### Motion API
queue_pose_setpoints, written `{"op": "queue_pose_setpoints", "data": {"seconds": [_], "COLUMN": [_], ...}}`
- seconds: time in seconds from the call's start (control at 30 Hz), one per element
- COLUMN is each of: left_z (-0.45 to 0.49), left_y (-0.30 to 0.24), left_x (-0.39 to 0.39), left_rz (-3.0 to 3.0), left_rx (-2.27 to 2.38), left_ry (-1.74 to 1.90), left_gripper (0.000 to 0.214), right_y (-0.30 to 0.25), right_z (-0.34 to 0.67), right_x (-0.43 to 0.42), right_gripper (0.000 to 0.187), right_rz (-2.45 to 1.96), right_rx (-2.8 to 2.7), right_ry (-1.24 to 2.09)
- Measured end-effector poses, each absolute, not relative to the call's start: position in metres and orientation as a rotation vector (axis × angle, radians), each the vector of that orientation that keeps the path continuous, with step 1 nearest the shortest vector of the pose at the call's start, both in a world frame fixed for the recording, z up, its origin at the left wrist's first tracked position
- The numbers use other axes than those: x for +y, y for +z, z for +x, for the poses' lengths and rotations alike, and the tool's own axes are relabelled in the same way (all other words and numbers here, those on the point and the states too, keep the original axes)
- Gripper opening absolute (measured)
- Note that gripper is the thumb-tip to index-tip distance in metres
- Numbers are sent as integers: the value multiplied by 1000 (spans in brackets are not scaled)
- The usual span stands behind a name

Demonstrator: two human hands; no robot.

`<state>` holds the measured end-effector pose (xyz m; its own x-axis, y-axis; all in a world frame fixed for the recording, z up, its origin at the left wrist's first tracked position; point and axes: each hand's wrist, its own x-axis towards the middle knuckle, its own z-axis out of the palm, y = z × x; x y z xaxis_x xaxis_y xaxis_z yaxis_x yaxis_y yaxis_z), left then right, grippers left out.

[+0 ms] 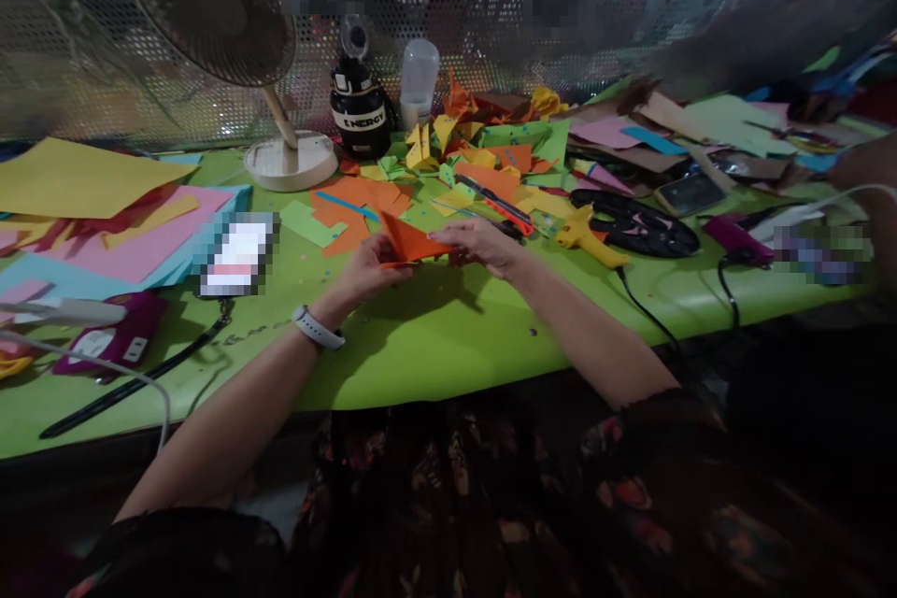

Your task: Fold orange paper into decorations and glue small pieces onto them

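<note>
Between my two hands is a folded piece of orange paper point(413, 243), held just above the green-covered table point(448, 346). My left hand point(370, 273) grips its left side, with the fingers closed and partly hidden behind the fold. On the right edge, my right hand point(480, 245) pinches the paper between thumb and fingers. A pale watch band point(319, 327) circles my left wrist. Just beyond the hands lie orange paper pieces point(361, 215), a thin blue strip point(345, 205) and a red-and-black utility knife point(496, 204).
A fan point(291, 159), a black bottle point(360, 117) and a clear bottle point(419, 79) stand at the back. Coloured sheets point(91, 177) and a phone point(239, 252) lie left. Rightward are a yellow glue gun point(592, 238) with cord, a black round object point(637, 222) and another person's arm point(869, 177).
</note>
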<state>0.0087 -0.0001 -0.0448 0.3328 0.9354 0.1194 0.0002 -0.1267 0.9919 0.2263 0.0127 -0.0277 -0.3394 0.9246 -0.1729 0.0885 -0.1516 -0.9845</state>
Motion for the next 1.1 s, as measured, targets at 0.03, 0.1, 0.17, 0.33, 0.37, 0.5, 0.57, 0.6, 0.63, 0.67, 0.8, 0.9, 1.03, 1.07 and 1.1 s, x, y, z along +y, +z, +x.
{"op": "queue_pose_setpoints", "data": {"seconds": [0.03, 0.1, 0.17, 0.33, 0.37, 0.5, 0.57, 0.6, 0.63, 0.67, 0.8, 0.9, 1.03, 1.07, 1.1], "left_z": [9, 9, 10, 9, 8, 6, 6, 7, 8, 9, 15, 17, 13, 12, 11], "left_y": [-45, -47, -49, -52, -51, -44, -41, -41, -40, -40, -46, -54, -61, -61, -59], "left_x": [2, 4, 5, 7, 8, 9, 9, 8, 6, 5, -1, -1, 4, 5, 6], "left_rz": [1448, 1436, 1424, 1268, 1199, 944, 912, 921, 937, 960, 1087, 1180, 1233, 1217, 1194], "left_rx": [902, 884, 836, 880, 928, 1023, 1008, 990, 973, 957, 995, 1050, 1131, 1145, 1152], "left_ry": [1044, 1051, 1079, 1163, 1163, 1059, 1028, 1043, 1071, 1101, 1121, 1169, 1248, 1227, 1213], "left_gripper": [44, 49, 48, 60, 58, 54, 63, 65, 65, 63, 49, 38, 30, 30, 30], "right_y": [-28, -30, -32, -41, -44, -50, -51, -51, -51, -51, -55, -59, -46, -39, -31], "right_z": [227, 225, 222, 210, 209, 206, 206, 206, 206, 205, 201, 194, 200, 208, 217], "right_x": [13, 13, 11, 10, 11, 12, 12, 12, 11, 10, 7, 3, 3, 4, 6], "right_gripper": [27, 25, 24, 22, 24, 27, 26, 26, 27, 27, 34, 39, 25, 22, 20], "right_rz": [-1191, -1176, -1155, -1156, -1164, -1138, -1104, -1094, -1091, -1092, -1097, -1114, -1120, -1142, -1185], "right_rx": [-1467, -1517, -1543, -1476, -1438, -1274, -1209, -1179, -1153, -1133, -1165, -1275, -1427, -1481, -1559], "right_ry": [1575, 1616, 1644, 1433, 1379, 1263, 1258, 1271, 1287, 1303, 1322, 1291, 1250, 1196, 1107]}}
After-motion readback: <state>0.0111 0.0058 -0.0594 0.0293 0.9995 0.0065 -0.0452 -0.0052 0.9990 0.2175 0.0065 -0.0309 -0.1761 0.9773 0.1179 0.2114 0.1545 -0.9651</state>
